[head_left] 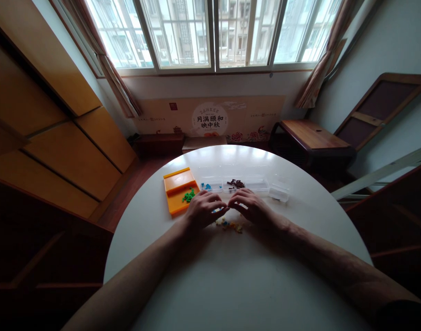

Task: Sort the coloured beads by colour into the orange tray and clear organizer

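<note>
Left hand (205, 209), right hand (254, 210): curled over small pieces (230, 225), grip impossible to tell; pinch one lightly, clear of orange tray (176, 208) at ten o'clock.

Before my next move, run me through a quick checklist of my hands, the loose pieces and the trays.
1. Loose pieces lie on the table between both hands: ok.
2. Left hand and right hand rest low, fingertips almost meeting: ok.
3. Either grip already holding a piece: cannot tell.
4. Orange tray flat, green pieces inside: ok.
5. Clear box keeps blue pieces and brown pieces in separate compartments: ok.
</note>
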A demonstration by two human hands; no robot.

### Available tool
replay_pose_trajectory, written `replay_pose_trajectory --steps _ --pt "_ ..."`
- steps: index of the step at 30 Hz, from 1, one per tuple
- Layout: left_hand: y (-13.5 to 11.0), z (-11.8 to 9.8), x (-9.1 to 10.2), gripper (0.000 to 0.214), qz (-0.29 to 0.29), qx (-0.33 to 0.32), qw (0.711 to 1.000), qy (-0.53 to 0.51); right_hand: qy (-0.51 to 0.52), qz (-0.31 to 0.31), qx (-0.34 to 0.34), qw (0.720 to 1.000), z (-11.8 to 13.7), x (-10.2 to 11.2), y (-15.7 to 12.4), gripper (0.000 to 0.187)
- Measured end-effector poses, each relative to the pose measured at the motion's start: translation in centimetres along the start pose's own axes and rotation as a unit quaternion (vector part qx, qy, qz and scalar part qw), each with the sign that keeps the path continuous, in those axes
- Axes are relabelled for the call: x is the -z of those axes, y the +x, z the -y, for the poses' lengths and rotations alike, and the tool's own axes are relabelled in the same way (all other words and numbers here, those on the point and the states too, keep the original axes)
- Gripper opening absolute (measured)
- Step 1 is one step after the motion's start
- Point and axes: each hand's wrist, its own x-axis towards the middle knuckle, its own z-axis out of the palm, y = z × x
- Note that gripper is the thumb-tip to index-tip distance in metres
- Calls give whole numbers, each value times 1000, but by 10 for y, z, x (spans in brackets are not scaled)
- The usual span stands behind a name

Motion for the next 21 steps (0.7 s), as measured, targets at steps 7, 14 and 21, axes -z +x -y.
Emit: replay_pose_trajectory --steps 7,14,21 --pt "-1 0 -3 15 16 31 999 -38 12 -8 7 1000 -5 -3 -2 11" --pt "-3 5 -1 14 27 60 997 -36 -9 -24 -13 1000 -2 -4 -1 7" --pt "0 16 13 17 -75 193 975 85 -9 -29 -28 999 -4 -6 -3 5"
